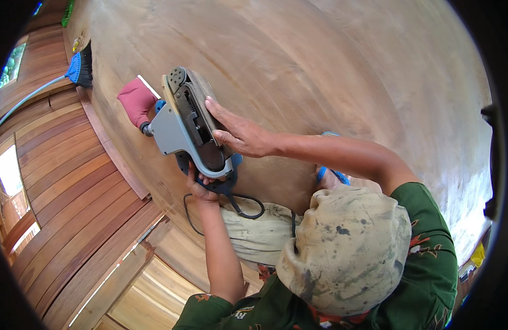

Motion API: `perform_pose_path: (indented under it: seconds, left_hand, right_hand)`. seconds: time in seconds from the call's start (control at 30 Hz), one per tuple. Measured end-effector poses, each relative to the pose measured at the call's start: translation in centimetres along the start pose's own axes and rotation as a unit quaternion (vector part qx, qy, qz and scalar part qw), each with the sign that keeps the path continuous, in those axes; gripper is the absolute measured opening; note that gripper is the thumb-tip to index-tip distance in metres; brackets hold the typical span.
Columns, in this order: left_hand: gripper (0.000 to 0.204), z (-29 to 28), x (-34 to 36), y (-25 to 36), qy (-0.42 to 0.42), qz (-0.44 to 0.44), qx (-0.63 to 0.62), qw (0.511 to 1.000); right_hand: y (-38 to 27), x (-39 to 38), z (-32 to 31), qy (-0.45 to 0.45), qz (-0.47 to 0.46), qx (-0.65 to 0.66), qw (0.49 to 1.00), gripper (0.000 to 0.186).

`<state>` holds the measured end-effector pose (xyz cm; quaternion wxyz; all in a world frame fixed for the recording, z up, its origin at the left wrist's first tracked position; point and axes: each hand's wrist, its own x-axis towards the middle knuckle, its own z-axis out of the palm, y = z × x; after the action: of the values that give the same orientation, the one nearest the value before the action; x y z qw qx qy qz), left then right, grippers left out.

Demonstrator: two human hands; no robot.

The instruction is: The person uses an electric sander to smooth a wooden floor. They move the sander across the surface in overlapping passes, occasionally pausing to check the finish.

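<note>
A grey and blue belt sander is tipped on its side, with its rollers and brown sanding belt showing. My left hand is closed around its dark blue handle at the near end, some fingers hidden behind the body. At the belt's right edge my right hand holds on, index finger and thumb apart on it; its other fingers are mostly hidden. A red cloth dust bag sticks out on the sander's left. From the handle a black cord loops down by my leg.
Beneath the sander spreads a broad, smooth wooden surface. Reddish plank walling runs along the left, with a blue broom there. My stained beige trouser knee is close in front. A blue sandal strap shows beyond it.
</note>
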<state>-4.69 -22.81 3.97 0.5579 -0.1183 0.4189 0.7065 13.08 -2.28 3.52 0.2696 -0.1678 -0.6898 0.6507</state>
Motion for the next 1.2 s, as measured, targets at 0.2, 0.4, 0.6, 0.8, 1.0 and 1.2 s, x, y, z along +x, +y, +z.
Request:
perform_pose_path:
  seconds: [0.2, 0.4, 0.6, 0.8, 1.0, 1.2]
  left_hand:
    - [0.029, -0.2, 0.2, -0.5, 0.006, 0.014, 0.000, 1.000]
    - [0.029, -1.6, 0.3, -0.9, -0.013, 0.023, 0.012, 1.000]
    - [0.030, -0.6, 0.5, -0.9, -0.011, 0.016, 0.001, 1.000]
    - [0.029, 1.1, 0.2, -1.4, 0.011, 0.039, 0.022, 0.999]
    - [0.027, 1.1, 0.0, -1.7, -0.007, 0.032, 0.009, 0.999]
    - [0.026, 0.7, 0.6, -1.5, -0.013, 0.046, 0.013, 0.999]
  right_hand:
    - [0.1, -0.7, 0.8, 0.015, -0.008, 0.031, 0.999, 0.077]
    - [-0.2, -2.8, 1.0, -0.030, -0.008, 0.016, 0.999, 0.078]
    - [0.1, -4.1, 1.0, -0.020, 0.006, 0.020, 1.000, 0.077]
    - [0.9, -3.6, 0.9, -0.004, 0.000, 0.028, 1.000, 0.073]
    - [1.1, -6.5, -0.9, -0.036, 0.013, 0.044, 0.998, 0.063]
    - [1.4, -6.2, -2.1, 0.059, 0.047, -0.004, 0.997, 0.055]
